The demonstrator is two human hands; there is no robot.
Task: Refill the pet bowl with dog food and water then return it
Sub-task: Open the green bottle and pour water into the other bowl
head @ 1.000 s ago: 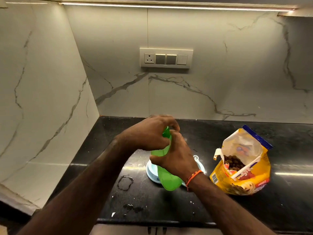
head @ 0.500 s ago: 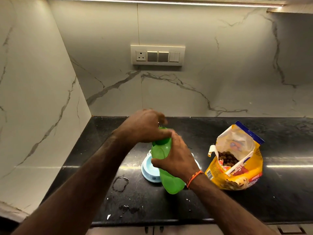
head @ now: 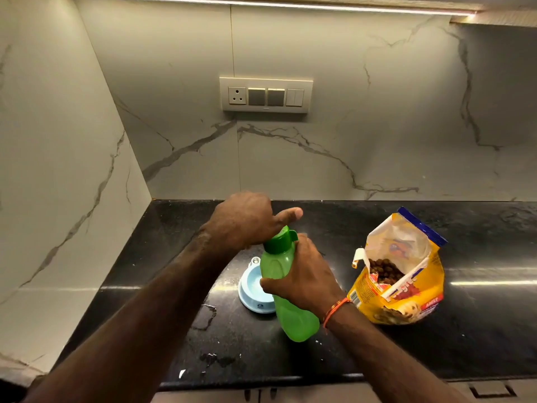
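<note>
I am looking down over both arms, and starting at my left, a few wet patches (head: 207,315) are drying on the black counter (head: 479,344), below and left of my left fingers. My left hand (head: 244,221) is sitting at the green cap (head: 280,239) of the water bottle (head: 286,289); its fingers are curling down behind the cap while the thumb is sticking out straight toward the right, so I cannot tell whether it is actually gripping the cap or only resting against it. Just below those fingers, the blue pet bowl (head: 252,289) is standing on the counter, half hidden by the bottle. The part of its basin I am seeing looks pale and holds no kibble, and whether water is in it I cannot tell. My right hand (head: 302,282) is wrapping its fingers round the bottle's middle, holding it tilted above the bowl. To the right of those fingers, the yellow dog food bag (head: 406,289) is lying open with brown kibble (head: 385,270) showing.

I am judging the cap is being worked, so the task looks mid-way at best: the kibble, perhaps the water, and returning the bowl are all remaining.
</note>
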